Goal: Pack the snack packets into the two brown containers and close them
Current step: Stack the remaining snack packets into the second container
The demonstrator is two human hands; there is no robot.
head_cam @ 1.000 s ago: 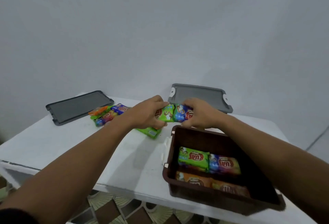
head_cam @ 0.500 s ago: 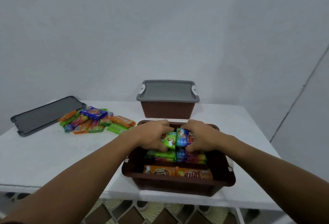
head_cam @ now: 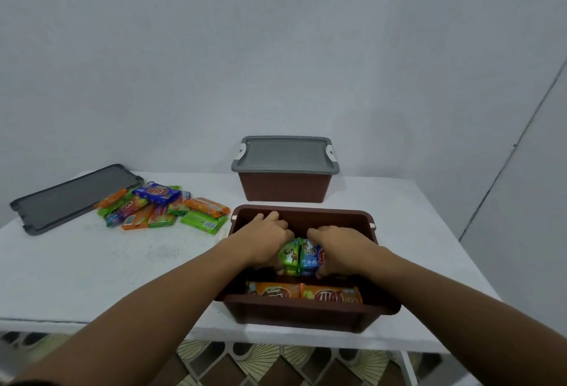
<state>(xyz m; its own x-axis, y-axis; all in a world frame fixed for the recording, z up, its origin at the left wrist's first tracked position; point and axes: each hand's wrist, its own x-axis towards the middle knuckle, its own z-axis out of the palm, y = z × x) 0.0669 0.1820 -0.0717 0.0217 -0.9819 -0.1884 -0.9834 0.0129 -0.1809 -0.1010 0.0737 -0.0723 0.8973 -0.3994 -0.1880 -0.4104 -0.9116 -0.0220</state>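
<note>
An open brown container (head_cam: 306, 313) stands near the table's front edge. Both my hands reach inside it. My left hand (head_cam: 264, 240) grips a green snack packet (head_cam: 288, 258), and my right hand (head_cam: 340, 247) grips a blue snack packet (head_cam: 310, 258) pressed against it. Two orange packets (head_cam: 302, 292) lie along the container's near wall. What lies under my hands is hidden. A second brown container (head_cam: 285, 186) with a grey lid (head_cam: 285, 154) on it stands behind. Several loose packets (head_cam: 162, 209) lie in a pile to the left.
A loose grey lid (head_cam: 67, 197) lies flat at the table's far left, touching the packet pile. The white table (head_cam: 92, 269) ends close in front of the open container. A pale wall rises behind. Patterned floor tiles show below the front edge.
Both hands carried the green and blue packets from the pile over to the open container and have lowered them inside. The view swung right, revealing the lidded container.
</note>
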